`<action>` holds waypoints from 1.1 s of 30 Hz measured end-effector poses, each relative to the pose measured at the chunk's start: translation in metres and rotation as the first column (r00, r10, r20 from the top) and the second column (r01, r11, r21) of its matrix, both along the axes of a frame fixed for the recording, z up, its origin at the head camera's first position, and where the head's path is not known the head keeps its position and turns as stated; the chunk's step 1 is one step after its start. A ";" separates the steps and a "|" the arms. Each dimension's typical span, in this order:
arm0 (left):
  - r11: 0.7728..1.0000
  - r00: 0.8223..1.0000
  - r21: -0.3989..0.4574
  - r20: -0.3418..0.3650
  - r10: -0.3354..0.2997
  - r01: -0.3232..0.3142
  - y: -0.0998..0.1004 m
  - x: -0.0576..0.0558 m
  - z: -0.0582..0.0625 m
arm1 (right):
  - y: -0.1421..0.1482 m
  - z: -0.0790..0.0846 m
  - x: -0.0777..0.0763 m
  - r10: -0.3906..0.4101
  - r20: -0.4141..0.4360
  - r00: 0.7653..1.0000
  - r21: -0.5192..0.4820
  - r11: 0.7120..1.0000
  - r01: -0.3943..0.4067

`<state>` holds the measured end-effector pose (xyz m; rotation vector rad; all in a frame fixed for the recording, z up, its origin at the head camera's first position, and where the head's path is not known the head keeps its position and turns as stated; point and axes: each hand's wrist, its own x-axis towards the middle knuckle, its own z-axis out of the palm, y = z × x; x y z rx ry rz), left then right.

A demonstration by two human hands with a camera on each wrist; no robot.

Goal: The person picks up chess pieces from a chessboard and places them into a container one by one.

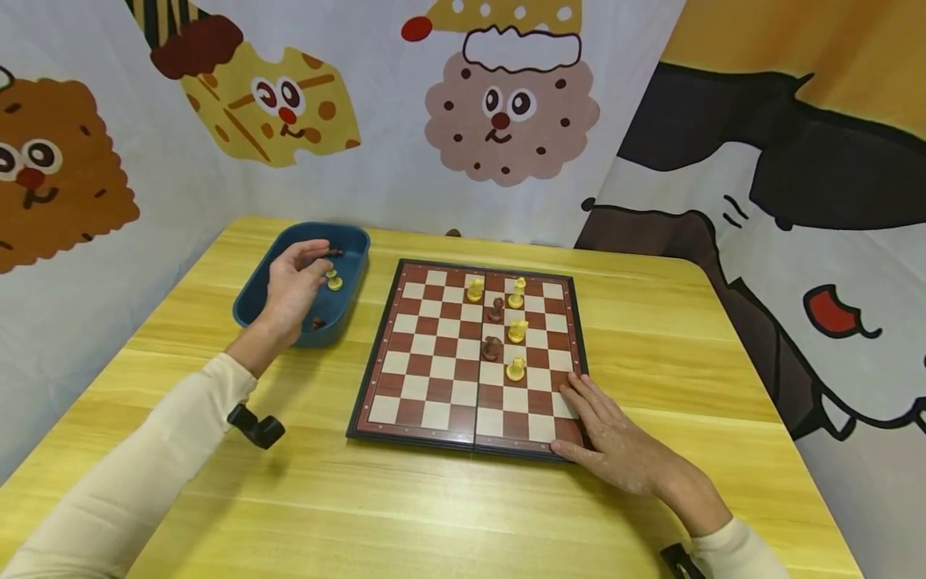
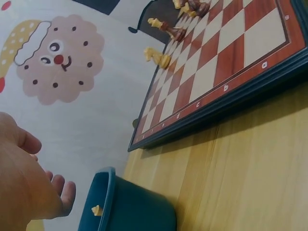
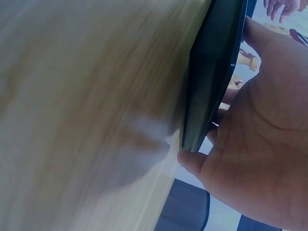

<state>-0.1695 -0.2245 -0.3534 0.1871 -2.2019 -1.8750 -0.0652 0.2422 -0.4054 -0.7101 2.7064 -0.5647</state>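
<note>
My left hand (image 1: 292, 283) is over a blue plastic bin (image 2: 139, 207), its thumb and fingers apart with nothing between them in the left wrist view. Inside the bin lie a yellow chess piece (image 1: 333, 282) and a few dark ones, partly covered by the hand. A red-and-white chessboard (image 1: 427, 346) lies flat on the table, to the right of the bin. My right hand (image 1: 622, 442) rests on the board's near right corner, fingers extended over its edge and thumb at the front. Several yellow pieces (image 1: 517, 331) and two dark pieces (image 1: 492, 348) stand on the board's right half.
The pale wooden table (image 1: 405, 515) extends around the board and bin. Behind it hangs a white cloth (image 1: 391, 193) printed with cartoon food faces. A black strap clip (image 1: 256, 426) sticks out from the left sleeve.
</note>
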 end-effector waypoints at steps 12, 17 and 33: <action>0.992 0.993 0.057 -0.047 -0.111 0.114 0.030 -0.006 -0.007 | -0.002 0.002 -0.002 0.004 -0.004 1.000 -0.005 1.000 -0.004; 0.982 0.983 0.052 -0.038 -0.182 0.184 0.047 -0.008 -0.016 | -0.001 0.001 -0.001 0.003 0.005 1.000 -0.010 1.000 -0.002; 0.861 0.857 0.030 0.087 -0.507 0.507 0.107 -0.020 -0.025 | -0.002 -0.001 0.000 0.004 -0.005 1.000 -0.005 1.000 -0.004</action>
